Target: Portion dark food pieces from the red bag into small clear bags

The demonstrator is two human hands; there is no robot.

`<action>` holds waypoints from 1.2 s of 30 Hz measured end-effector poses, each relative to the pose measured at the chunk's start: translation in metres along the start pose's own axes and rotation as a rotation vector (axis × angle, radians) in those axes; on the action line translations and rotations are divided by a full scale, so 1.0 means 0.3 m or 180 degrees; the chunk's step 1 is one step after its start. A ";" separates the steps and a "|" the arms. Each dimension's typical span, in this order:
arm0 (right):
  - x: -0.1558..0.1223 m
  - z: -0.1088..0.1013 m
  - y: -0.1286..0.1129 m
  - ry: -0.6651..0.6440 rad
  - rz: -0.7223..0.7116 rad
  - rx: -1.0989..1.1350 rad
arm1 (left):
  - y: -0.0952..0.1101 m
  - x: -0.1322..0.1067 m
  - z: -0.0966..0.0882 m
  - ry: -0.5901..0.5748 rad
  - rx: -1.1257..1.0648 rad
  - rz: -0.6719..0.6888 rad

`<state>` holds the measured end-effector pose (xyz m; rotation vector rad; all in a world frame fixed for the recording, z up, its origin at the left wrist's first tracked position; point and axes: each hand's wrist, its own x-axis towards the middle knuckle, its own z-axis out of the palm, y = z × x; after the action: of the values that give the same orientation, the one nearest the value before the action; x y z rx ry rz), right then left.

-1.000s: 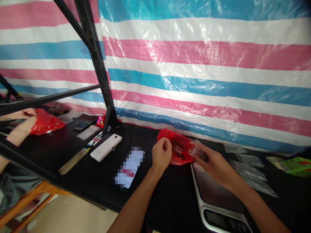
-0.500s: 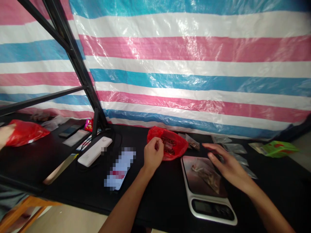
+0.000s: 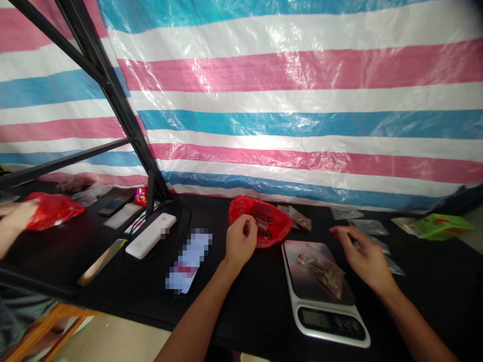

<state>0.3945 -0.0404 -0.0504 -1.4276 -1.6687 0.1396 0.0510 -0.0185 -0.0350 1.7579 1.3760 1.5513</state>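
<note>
My left hand [image 3: 240,242] is curled closed at the near left edge of a red plastic bag [image 3: 278,235]. What its fingers hold, if anything, is hidden. Inside the open bag lie small dark brown pieces [image 3: 265,217]. A white kitchen scale [image 3: 298,314] with a metal plate stands to the right of my left hand. On the plate lies a small clear bag of brown pieces [image 3: 325,274]. My right hand [image 3: 362,255] hovers beyond the scale's right side, empty, its fingers loosely bent. It is apart from the bag on the scale.
Flat clear bags [image 3: 368,226] lie behind my right hand. Another filled bag [image 3: 301,219] sits beside the red one. Left are a phone [image 3: 190,261], a white power bank [image 3: 151,235], a knife [image 3: 101,262] and a metal frame [image 3: 128,120]. Another person's hand [image 3: 17,221] is at another red bag [image 3: 55,210].
My right hand has moved to the right, away from above the scale, and its fingers have drawn closer together. My left hand stays at the red bag. The view has shifted slightly.
</note>
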 end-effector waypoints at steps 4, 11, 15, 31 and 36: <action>-0.005 0.011 -0.025 -0.0188 -0.0159 -0.0012 | 0.007 -0.003 -0.004 -0.0006 0.0023 0.0010; -0.008 0.027 -0.041 -0.0327 -0.0200 0.0054 | 0.013 -0.002 -0.007 0.0002 0.0005 0.0024; -0.010 0.017 -0.066 -0.0276 -0.0129 0.0088 | 0.013 -0.003 -0.005 -0.0002 -0.0018 0.0018; -0.058 0.064 -0.305 -0.0555 -0.0079 -0.0068 | 0.022 -0.006 -0.017 -0.0308 -0.0138 0.0183; 0.079 0.175 -0.484 -0.0898 0.0038 0.1344 | 0.070 -0.015 -0.031 -0.1064 -0.0521 0.0596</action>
<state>0.2546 -0.0443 0.0193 -1.1325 -1.7249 0.6857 0.0513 -0.0340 -0.0172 1.9772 0.9222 1.3380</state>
